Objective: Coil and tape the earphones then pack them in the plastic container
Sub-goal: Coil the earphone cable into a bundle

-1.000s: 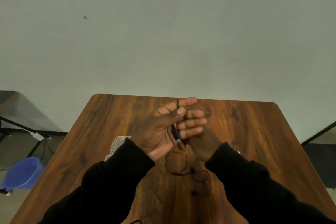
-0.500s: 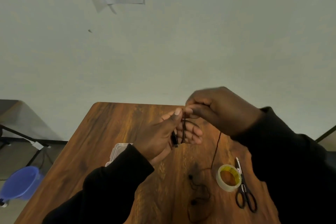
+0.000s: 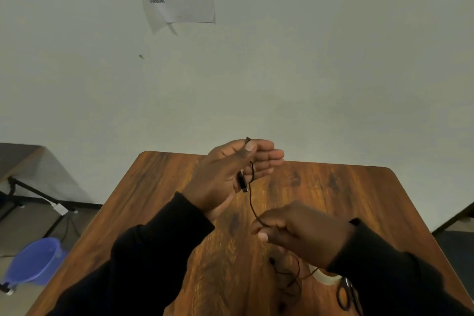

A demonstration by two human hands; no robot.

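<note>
A wooden table [image 3: 333, 195] fills the lower view. Above it, the left hand [image 3: 225, 174] stands upright with its fingers straight, thumb pinning the black earphone cord [image 3: 252, 202] near its plug [image 3: 242, 182]. The right hand [image 3: 295, 231], nearer the viewer, pinches the cord lower down. Slack and earbuds [image 3: 272, 261] lie on the table. Even tension and stacked loops would probably coil it tidily.

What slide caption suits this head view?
Left hand anchors the earphone cable while right hand pulls it taut above the wooden table.
</note>
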